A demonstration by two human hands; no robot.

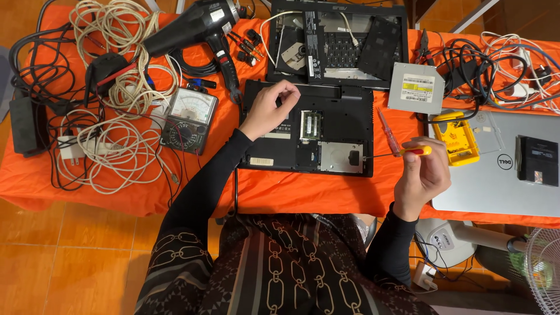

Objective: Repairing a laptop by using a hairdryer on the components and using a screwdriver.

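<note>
A black laptop base (338,111) lies bottom-up on the orange cloth, its cover off and its memory and drive bays showing. My left hand (269,108) rests on its upper left part, fingers curled and pressing down. My right hand (421,175) grips a small screwdriver (402,153) with a red and yellow handle. The shaft points left and its tip touches the laptop's lower right corner. A second red screwdriver (387,130) lies loose between the laptop and my right hand.
A second opened laptop (338,41) lies behind, an optical drive (416,87) to its right. A silver laptop (496,175) and a yellow case (457,138) sit at right. Left: a black hair dryer (192,26), an analogue meter (188,119), tangled cables (116,87).
</note>
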